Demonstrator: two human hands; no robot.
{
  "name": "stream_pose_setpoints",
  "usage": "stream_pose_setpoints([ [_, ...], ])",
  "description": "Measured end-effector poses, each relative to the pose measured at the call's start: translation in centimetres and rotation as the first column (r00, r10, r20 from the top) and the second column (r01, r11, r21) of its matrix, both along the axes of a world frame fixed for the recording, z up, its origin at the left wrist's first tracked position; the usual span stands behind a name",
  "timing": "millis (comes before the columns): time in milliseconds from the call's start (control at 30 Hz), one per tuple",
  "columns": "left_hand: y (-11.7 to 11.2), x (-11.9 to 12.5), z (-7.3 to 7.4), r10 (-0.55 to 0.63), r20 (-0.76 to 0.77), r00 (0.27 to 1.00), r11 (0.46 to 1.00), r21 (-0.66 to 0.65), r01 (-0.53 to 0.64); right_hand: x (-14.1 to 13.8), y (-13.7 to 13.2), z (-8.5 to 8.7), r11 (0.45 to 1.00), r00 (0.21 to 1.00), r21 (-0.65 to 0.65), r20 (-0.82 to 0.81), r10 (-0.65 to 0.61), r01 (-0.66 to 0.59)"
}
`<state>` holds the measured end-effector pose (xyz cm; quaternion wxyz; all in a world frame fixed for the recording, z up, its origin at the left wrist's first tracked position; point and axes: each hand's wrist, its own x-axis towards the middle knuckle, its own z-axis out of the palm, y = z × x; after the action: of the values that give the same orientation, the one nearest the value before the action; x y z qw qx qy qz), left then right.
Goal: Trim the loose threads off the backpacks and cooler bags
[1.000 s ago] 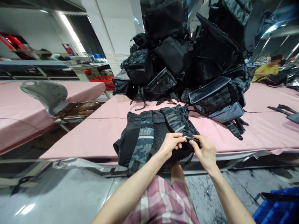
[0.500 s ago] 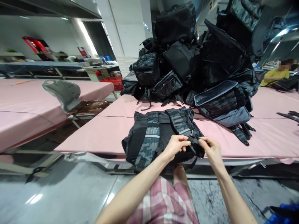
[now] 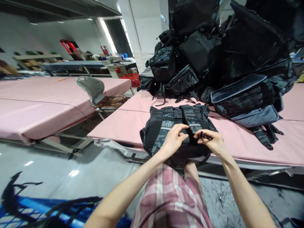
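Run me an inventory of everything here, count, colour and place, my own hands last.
Backpack: 1, black-grey camouflage, middle of view
Small piece: 1, black, over the backpack
Tables: 2, pink-topped, one under the backpack, one at left
Bag pile: 1, mostly black, behind the backpack; bags uncountable
Chair: 1, grey back, brown seat, between the tables
Crate: 1, red, beyond the chair
Curtain: 1, dark, far wall
Blue item: 1, blue, lower left corner
Far bench: 1, bluish, back left; smaller things there unclear
Garment: 1, pink plaid, lower middle
Left hand: 1, bare, over the backpack
Right hand: 1, bare, holding the small piece
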<state>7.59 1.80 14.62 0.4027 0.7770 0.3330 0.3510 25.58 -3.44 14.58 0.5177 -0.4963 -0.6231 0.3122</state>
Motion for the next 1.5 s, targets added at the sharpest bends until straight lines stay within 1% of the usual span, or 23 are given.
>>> stream_pose_setpoints([
  [33,-0.6,-1.3,-0.2,0.098,-0.128,0.987,0.972,0.225,-0.067,0.0,-0.1,-0.5,0.998,0.998,-0.018,-0.026,-0.055,0.055],
  [67,-1.1,-2.4,-0.6,0.183,-0.264,0.947,0.905,0.422,-0.057,0.0,-0.2,-1.1,0.995,0.995,-0.036,-0.042,-0.091,0.090],
  [133,-2.1,-4.1,-1.8,0.318,-0.486,0.814,0.753,0.651,0.094,0.0,-0.4,-2.2,0.993,0.995,-0.067,-0.036,-0.096,0.094],
  [200,-2.6,-4.6,-3.2,0.424,-0.585,0.692,0.648,0.730,0.220,-0.2,-0.4,-3.0,0.995,0.998,-0.074,0.009,-0.061,0.062],
  [233,-2.7,-4.5,-3.7,0.463,-0.593,0.658,0.614,0.751,0.245,-0.4,-0.4,-3.2,0.996,0.998,-0.076,0.043,-0.036,0.040],
  [300,-2.6,-3.9,-4.3,0.501,-0.582,0.641,0.567,0.780,0.265,-0.6,-0.4,-3.5,0.997,0.994,-0.079,0.109,0.008,0.000],
  [367,-2.3,-3.2,-4.3,0.480,-0.579,0.659,0.552,0.783,0.287,-0.7,-0.5,-3.6,0.996,0.990,-0.087,0.138,0.027,-0.015],
  [433,-1.9,-2.8,-3.8,0.401,-0.598,0.694,0.598,0.745,0.297,-0.6,-0.7,-3.6,0.995,0.993,-0.095,0.120,0.001,0.010],
  [467,-1.7,-2.7,-3.5,0.350,-0.592,0.726,0.657,0.708,0.261,-0.5,-0.8,-3.6,0.994,0.995,-0.101,0.101,-0.022,0.032],
  [500,-1.4,-2.7,-3.1,0.300,-0.561,0.772,0.740,0.648,0.183,-0.4,-0.9,-3.6,0.993,0.996,-0.110,0.077,-0.041,0.050],
  [567,-0.9,-2.9,-2.4,0.215,-0.400,0.891,0.917,0.397,-0.044,-0.4,-1.2,-3.5,0.989,0.998,-0.134,0.024,-0.054,0.057],
  [600,-0.7,-2.9,-2.1,0.183,-0.276,0.943,0.970,0.205,-0.128,-0.5,-1.3,-3.4,0.988,0.999,-0.147,-0.003,-0.048,0.047],
  [633,-0.5,-3.0,-1.8,0.150,-0.140,0.979,0.989,0.001,-0.151,-0.8,-1.3,-3.3,0.987,0.999,-0.160,-0.026,-0.035,0.030],
  [700,-0.3,-2.9,-1.4,0.079,0.129,0.989,0.949,-0.312,-0.035,-1.4,-1.3,-2.9,0.983,0.998,-0.182,-0.058,-0.001,-0.010],
  [733,-0.3,-2.8,-1.3,0.058,0.238,0.970,0.918,-0.395,0.042,-1.8,-1.2,-2.6,0.981,0.998,-0.191,-0.065,0.016,-0.028],
  [800,-0.5,-2.6,-1.2,0.039,0.354,0.934,0.876,-0.463,0.139,-2.6,-1.0,-2.1,0.978,0.996,-0.200,-0.064,0.055,-0.067],
  [867,-0.6,-2.4,-1.4,0.026,0.351,0.936,0.873,-0.464,0.149,-3.1,-0.6,-1.7,0.975,0.995,-0.205,-0.067,0.071,-0.084],
  [933,-0.7,-2.3,-1.6,0.000,0.272,0.962,0.904,-0.411,0.116,-3.3,-0.3,-1.4,0.974,0.996,-0.213,-0.071,0.062,-0.076],
  [1033,-0.5,-2.5,-1.9,-0.038,0.140,0.989,0.965,-0.251,0.072,-3.2,0.2,-1.2,0.970,0.996,-0.229,-0.056,0.066,-0.077],
  [1133,-0.2,-2.7,-2.0,-0.090,0.037,0.995,0.990,-0.101,0.093,-3.0,0.4,-1.0,0.963,0.994,-0.244,-0.044,0.104,-0.112],
  [1233,-0.1,-2.9,-1.9,-0.146,-0.114,0.983,0.986,0.060,0.154,-2.7,0.5,-0.8,0.959,0.993,-0.260,-0.011,0.115,-0.114],
  [1333,-0.1,-3.1,-1.6,-0.157,-0.231,0.960,0.956,0.210,0.206,-2.4,0.7,-0.5,0.950,0.991,-0.289,0.021,0.133,-0.121],
  [1500,0.2,-3.6,-1.1,-0.155,-0.286,0.946,0.941,0.249,0.230,-2.0,1.1,-0.6,0.946,0.992,-0.306,0.025,0.120,-0.107],
])
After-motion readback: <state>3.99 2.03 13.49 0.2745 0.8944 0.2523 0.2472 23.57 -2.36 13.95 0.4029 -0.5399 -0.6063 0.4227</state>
